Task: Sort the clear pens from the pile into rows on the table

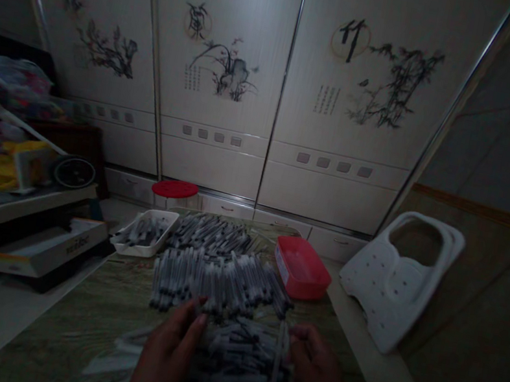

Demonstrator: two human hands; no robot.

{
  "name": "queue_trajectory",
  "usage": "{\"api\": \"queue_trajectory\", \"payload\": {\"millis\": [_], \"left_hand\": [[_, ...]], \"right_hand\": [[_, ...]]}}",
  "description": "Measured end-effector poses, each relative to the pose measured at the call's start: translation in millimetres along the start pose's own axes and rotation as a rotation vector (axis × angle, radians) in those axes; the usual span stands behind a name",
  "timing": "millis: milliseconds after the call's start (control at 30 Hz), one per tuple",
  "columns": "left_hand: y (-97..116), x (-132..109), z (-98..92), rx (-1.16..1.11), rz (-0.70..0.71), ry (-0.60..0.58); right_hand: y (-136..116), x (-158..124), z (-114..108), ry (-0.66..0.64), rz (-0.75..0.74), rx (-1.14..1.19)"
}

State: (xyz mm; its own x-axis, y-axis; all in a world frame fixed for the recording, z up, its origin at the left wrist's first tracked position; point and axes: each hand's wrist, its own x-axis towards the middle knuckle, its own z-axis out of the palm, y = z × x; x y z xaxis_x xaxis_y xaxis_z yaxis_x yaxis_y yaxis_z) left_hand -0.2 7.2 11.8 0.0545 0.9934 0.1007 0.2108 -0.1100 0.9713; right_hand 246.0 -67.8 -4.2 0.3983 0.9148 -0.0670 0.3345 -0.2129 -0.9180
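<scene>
A large heap of grey pens (pixel 216 270) covers the middle of the low table (pixel 79 318), with a nearer loose pile (pixel 235 359) right in front of me. My left hand (pixel 170 350) rests on the near pile, its fingers curled at the edge of the aligned row. My right hand (pixel 318 377) is at the pile's right side, fingers pinched on a single upright pen (pixel 279 350). The light is dim and the nearest pens are blurred.
A white tray (pixel 145 234) holding several pens stands at the table's far left, a red tray (pixel 301 268) at the far right. Behind are a red stool (pixel 175 190), painted wardrobe doors (pixel 234 82), a white plastic seat (pixel 400 279) against the right wall, cluttered shelves (pixel 11 174) at left.
</scene>
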Motion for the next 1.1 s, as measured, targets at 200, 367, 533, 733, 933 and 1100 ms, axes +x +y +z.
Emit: {"api": "queue_trajectory", "payload": {"millis": [200, 367, 533, 733, 933, 1100], "left_hand": [[18.1, -19.1, 21.8, -0.097, 0.018, -0.218], [13.7, -23.4, 33.9, -0.176, 0.158, -0.305], [10.7, -18.7, 26.8, -0.150, 0.075, -0.164], [-4.6, 8.9, -22.9, 0.172, 0.072, 0.165], [-34.4, 29.3, -67.1, 0.517, 0.123, 0.305], [-45.3, 34.4, -77.9, 0.677, 0.077, 0.288]], "right_hand": [[-18.3, -18.2, 26.9, -0.151, -0.219, -0.080], [-18.8, -28.2, 47.4, -0.252, -0.339, -0.077], [-12.5, -20.2, 35.6, -0.136, -0.229, -0.251], [-0.3, -7.9, 12.6, -0.047, -0.068, -0.293], [10.3, -5.4, 10.5, -0.026, -0.087, -0.288], [16.1, -0.5, 9.4, -0.017, -0.101, -0.273]]}}
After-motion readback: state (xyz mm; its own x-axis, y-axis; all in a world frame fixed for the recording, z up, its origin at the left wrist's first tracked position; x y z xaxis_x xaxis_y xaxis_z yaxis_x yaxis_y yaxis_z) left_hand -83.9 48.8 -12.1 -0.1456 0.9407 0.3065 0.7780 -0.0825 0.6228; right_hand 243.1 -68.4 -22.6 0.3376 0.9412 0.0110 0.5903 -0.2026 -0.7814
